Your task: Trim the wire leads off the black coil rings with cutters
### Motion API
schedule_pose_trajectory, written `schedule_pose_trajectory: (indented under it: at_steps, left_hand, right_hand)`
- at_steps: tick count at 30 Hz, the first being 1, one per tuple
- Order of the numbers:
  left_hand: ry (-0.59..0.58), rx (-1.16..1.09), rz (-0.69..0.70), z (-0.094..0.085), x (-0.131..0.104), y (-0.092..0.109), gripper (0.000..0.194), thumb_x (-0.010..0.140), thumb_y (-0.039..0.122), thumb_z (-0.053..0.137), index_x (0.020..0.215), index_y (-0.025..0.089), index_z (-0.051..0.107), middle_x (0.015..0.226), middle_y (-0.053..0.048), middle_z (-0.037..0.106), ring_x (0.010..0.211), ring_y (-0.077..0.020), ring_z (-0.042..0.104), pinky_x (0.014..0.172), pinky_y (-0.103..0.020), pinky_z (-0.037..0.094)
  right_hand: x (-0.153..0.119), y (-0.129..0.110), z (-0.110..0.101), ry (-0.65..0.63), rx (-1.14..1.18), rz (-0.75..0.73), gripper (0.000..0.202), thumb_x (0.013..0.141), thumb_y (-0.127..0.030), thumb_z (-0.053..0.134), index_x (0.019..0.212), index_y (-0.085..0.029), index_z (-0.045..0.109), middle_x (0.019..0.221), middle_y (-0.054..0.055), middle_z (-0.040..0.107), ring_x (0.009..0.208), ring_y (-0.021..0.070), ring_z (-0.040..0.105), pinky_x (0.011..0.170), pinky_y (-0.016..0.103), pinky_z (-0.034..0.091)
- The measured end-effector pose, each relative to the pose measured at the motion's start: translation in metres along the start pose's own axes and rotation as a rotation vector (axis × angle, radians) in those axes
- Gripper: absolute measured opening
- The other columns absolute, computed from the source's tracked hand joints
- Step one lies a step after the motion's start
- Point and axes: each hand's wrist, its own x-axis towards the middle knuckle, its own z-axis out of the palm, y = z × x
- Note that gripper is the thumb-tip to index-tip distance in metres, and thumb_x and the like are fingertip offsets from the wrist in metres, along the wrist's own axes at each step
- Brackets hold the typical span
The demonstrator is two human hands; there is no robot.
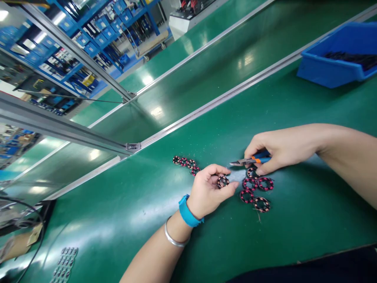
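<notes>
Between the thumb and fingers of my left hand [210, 189] is a small ring-shaped wound coil [223, 181] with copper windings. My right hand [282, 151] grips pliers [246, 161] with blue and orange handles, their pointed jaws aimed left toward my left hand, apart from the held coil. Below the pliers lies a loose cluster of coil rings [249, 184], some with red-pink windings and some copper; my right fingertips are close to the topmost one. Left of these, just beyond my left hand, several more coil rings [183, 162] lie in a row.
A blue bin [330, 72] with dark parts stands at the far right. A metal rail [206, 106] crosses behind the green table [123, 212], joined to an upright frame post [70, 125]. Several small metal parts [65, 261] lie in rows at lower left, near a black cable [41, 232].
</notes>
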Motion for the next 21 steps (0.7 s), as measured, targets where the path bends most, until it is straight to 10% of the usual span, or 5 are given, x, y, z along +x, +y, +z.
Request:
schedule_pose_trajectory:
  at_steps: [21]
  left_hand:
    - [-0.047, -0.079, 0.124, 0.002, 0.001, -0.011, 0.038, 0.071, 0.035, 0.083, 0.094, 0.016, 0.060, 0.067, 0.004, 0.051, 0.053, -0.0056, 0.039, 0.050, -0.020, 0.035]
  right_hand:
    - [0.000, -0.010, 0.002, -0.063, -0.069, 0.030, 0.021, 0.077, -0.040, 0.060, 0.078, -0.019, 0.064, 0.069, -0.001, 0.059, 0.061, 0.0151, 0.051, 0.053, 0.027, 0.034]
